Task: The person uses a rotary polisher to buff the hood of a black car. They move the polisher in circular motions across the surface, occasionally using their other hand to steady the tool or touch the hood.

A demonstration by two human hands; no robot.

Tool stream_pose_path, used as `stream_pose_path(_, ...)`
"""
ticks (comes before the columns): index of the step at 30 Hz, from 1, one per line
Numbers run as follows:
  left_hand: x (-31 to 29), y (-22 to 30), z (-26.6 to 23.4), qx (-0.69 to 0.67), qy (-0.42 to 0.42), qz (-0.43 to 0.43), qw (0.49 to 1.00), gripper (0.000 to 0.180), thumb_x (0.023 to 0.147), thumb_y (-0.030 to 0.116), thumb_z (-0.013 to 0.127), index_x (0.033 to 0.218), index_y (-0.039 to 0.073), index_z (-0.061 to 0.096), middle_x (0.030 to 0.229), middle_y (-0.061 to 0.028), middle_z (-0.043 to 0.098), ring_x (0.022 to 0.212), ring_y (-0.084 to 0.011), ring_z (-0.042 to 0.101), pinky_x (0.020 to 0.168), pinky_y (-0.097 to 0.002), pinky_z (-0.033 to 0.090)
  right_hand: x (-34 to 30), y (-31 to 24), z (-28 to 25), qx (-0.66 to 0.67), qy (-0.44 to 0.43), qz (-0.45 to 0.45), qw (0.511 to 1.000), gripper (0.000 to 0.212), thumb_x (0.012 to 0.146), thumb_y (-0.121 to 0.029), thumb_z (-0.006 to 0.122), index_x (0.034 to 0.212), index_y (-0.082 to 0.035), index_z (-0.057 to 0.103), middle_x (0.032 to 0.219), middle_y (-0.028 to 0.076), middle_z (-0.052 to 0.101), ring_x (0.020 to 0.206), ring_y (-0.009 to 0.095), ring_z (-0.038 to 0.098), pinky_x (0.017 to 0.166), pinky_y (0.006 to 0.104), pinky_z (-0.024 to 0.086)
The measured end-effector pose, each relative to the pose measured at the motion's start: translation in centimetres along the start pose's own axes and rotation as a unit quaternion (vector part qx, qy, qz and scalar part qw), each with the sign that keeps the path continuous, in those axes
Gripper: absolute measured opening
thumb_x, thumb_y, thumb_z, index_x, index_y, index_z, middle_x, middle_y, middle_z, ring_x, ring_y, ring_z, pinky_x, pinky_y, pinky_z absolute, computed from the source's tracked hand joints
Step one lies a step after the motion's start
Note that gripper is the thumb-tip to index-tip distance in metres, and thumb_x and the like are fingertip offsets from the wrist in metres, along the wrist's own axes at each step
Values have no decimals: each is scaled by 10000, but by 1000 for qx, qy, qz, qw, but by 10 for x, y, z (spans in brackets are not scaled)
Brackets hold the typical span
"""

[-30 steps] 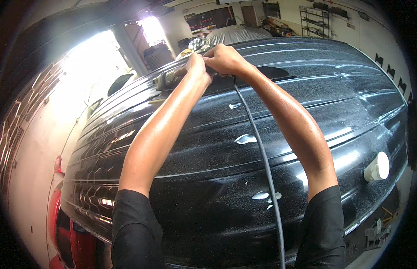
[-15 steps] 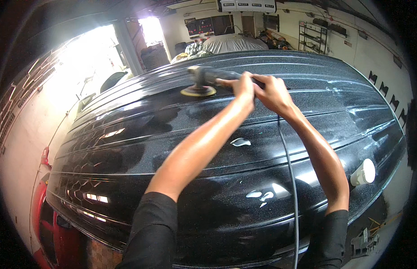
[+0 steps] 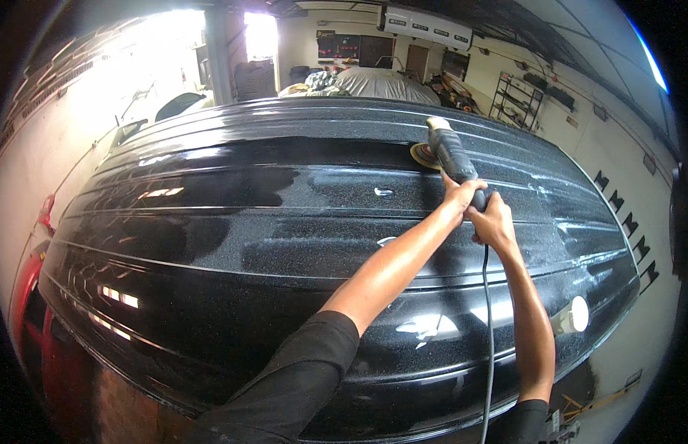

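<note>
Head view: polisher [image 3: 453,154], long axis forward-left

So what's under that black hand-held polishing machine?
Under the black polishing machine, part of its round yellowish pad shows over the glossy ribbed black panel. Whatever's directly beneath the pad is covered, so unseen.

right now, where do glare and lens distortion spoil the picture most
In the head view, the upper-left opening blows out to white, pale reflections streak the black ribbed surface, and its edges bow; the polisher, left hand and right hand show fairly clearly.
</note>
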State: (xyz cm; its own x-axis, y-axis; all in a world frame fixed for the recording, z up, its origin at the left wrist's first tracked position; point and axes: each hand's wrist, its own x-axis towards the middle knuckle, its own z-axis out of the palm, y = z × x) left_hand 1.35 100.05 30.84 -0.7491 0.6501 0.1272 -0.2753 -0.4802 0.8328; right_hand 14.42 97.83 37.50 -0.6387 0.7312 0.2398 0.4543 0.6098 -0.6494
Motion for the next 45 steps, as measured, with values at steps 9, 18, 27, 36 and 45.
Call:
stream_pose_path(9, -18, -12, 31, 14, 26, -40, 999, 1295, 622, 156, 799, 1544, 29, -102, 1154, -270, 580, 910, -323, 647, 779, -415, 561, 32, 58, 0, 30, 12, -18, 999, 354, 767, -82, 675, 1050, 81, 540, 725, 100, 607, 544, 174, 600, 455, 332, 481)
stream_pose_path(18, 13, -8, -18, 303, -46, -54, 950, 1343, 739, 350, 796, 1508, 10, -250, 1392, -370, 474, 1269, -414, 541, 1090, -403, 418, 42, 64, 68, 183, -2, -23, 983, 395, 836, -60, 597, 1175, 83, 455, 686, 115, 608, 471, 180, 582, 391, 319, 463)
stream_pose_path(27, 11, -1, -46, 362, -68, -65, 927, 1372, 727, 387, 791, 1486, -10, -282, 1362, -377, 500, 1241, -422, 566, 1080, -399, 436, 21, 46, 94, 322, -48, 24, 945, 95, 836, -16, 544, 912, 41, 542, 637, 97, 598, 428, 178, 560, 392, 307, 454)
stream_pose_path(36, -9, 29, -78, 267, -58, -66, 960, 1303, 732, 329, 829, 1504, -129, -116, 1516, -382, 263, 1402, -404, 377, 1154, -364, 322, 29, 43, 125, 262, -18, -32, 964, 151, 828, -31, 578, 941, 66, 550, 703, 112, 612, 487, 191, 585, 417, 322, 464)
stream_pose_path(45, -13, 50, -118, 350, -37, -19, 936, 1373, 704, 388, 818, 1492, -92, -199, 1331, -396, 506, 1233, -412, 564, 1070, -391, 429, 31, 28, 175, 280, 8, -84, 956, 218, 848, -31, 560, 1023, 87, 505, 698, 120, 608, 501, 201, 594, 430, 345, 489)
